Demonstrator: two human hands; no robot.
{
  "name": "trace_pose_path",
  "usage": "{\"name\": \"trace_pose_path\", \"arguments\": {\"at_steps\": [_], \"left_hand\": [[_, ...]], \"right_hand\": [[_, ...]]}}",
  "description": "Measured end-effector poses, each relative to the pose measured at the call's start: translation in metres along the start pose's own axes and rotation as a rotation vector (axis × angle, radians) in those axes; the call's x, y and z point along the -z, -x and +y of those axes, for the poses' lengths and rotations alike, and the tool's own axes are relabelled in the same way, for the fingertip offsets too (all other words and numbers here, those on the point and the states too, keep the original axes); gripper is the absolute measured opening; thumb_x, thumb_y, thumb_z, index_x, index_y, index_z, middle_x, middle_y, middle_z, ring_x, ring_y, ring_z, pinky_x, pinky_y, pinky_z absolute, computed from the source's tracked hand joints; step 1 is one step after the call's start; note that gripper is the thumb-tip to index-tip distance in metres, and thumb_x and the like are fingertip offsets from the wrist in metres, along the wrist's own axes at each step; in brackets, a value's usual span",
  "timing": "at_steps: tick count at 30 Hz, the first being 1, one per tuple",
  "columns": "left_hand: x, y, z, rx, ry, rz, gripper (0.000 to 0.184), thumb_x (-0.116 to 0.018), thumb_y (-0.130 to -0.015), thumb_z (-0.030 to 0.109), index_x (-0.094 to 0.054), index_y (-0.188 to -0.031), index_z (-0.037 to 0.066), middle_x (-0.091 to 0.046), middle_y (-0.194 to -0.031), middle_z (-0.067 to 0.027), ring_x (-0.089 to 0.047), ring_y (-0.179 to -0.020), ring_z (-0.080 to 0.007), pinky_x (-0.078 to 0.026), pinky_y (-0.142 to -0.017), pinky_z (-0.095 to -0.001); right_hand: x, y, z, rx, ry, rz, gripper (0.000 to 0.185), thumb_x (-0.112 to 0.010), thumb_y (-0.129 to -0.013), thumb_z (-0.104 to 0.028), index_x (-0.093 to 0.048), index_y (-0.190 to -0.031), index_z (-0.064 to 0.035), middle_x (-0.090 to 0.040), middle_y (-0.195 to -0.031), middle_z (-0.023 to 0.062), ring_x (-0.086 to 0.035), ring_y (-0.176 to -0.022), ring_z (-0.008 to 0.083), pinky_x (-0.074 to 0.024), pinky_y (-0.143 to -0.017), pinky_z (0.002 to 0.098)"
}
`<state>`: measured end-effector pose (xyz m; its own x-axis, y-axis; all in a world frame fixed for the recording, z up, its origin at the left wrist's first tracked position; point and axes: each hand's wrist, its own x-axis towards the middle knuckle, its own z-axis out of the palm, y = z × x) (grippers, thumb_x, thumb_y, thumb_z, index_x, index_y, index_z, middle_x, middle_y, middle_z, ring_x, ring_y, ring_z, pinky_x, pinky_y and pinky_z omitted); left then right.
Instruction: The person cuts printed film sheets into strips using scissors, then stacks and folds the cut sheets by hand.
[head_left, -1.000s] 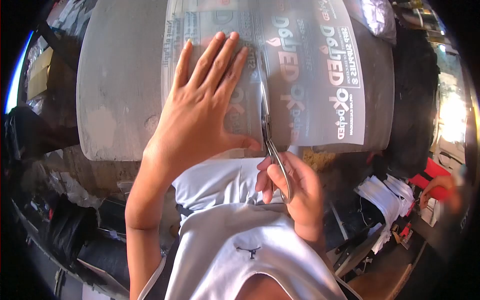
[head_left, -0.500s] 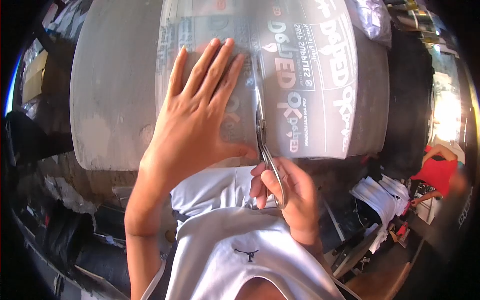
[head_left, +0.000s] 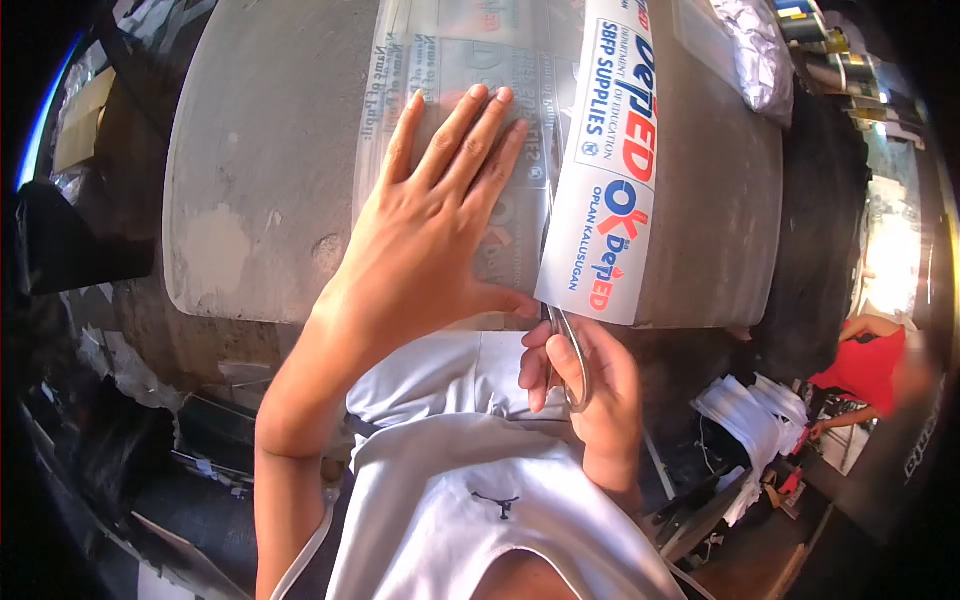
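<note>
My left hand lies flat with its fingers spread on a stack of translucent printed plastic sheets. My right hand grips a pair of metal scissors by the handles. The blades point away from me and are mostly hidden beneath a printed strip. That strip is white, with red and blue "DepED" and "SBFP SUPPLIES" lettering, and is folded over to the right of the scissors. Under everything is a worn grey board.
A crumpled whitish plastic bundle rests at the board's far right corner. Spools stand beyond it. At right, a person in a red top is near white cloth. A cardboard box sits at far left.
The right-hand part of the top sheet has turned over, from its pale reversed back to its coloured printed side. The scissor blades, visible before, are now mostly covered. My left hand stays flat.
</note>
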<state>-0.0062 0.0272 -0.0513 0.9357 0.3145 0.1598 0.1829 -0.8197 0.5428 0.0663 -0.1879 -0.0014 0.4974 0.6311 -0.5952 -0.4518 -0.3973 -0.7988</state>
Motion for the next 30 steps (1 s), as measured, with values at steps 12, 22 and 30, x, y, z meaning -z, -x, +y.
{"name": "trace_pose_path", "arguments": {"at_steps": [12, 22, 30], "left_hand": [[-0.006, -0.005, 0.002, 0.009, 0.051, 0.028, 0.127, -0.092, -0.057, 0.059, -0.042, -0.156, -0.002, -0.034, -0.168, -0.0187, -0.022, -0.160, -0.0314, -0.009, -0.132, -0.0557], [0.002, -0.006, 0.005, 0.077, 0.045, -0.042, 0.137, -0.096, -0.045, 0.053, -0.039, -0.160, 0.004, -0.030, -0.170, -0.0149, -0.023, -0.160, -0.0292, -0.011, -0.132, -0.0530], [0.017, -0.010, 0.012, 0.023, -0.053, -0.074, 0.139, -0.090, -0.052, 0.067, -0.036, -0.160, -0.001, -0.027, -0.171, -0.0207, -0.019, -0.161, -0.0333, -0.013, -0.130, -0.0565]], "right_hand": [[0.009, -0.005, 0.004, -0.012, -0.024, -0.036, 0.029, -0.062, -0.108, -0.026, -0.063, -0.113, 0.0023, -0.068, -0.084, 0.0077, -0.061, -0.067, 0.0105, -0.0481, -0.066, 0.0252], [0.005, 0.001, -0.002, -0.112, -0.114, 0.011, 0.027, -0.064, -0.106, -0.022, -0.062, -0.113, 0.0039, -0.068, -0.084, 0.0090, -0.061, -0.070, 0.0129, -0.0472, -0.067, 0.0265], [0.015, -0.002, 0.023, 0.089, -0.002, 0.072, 0.038, -0.070, -0.100, -0.033, -0.066, -0.100, 0.0048, -0.067, -0.076, 0.0147, -0.064, -0.059, 0.0227, -0.0509, -0.051, 0.0341]]}}
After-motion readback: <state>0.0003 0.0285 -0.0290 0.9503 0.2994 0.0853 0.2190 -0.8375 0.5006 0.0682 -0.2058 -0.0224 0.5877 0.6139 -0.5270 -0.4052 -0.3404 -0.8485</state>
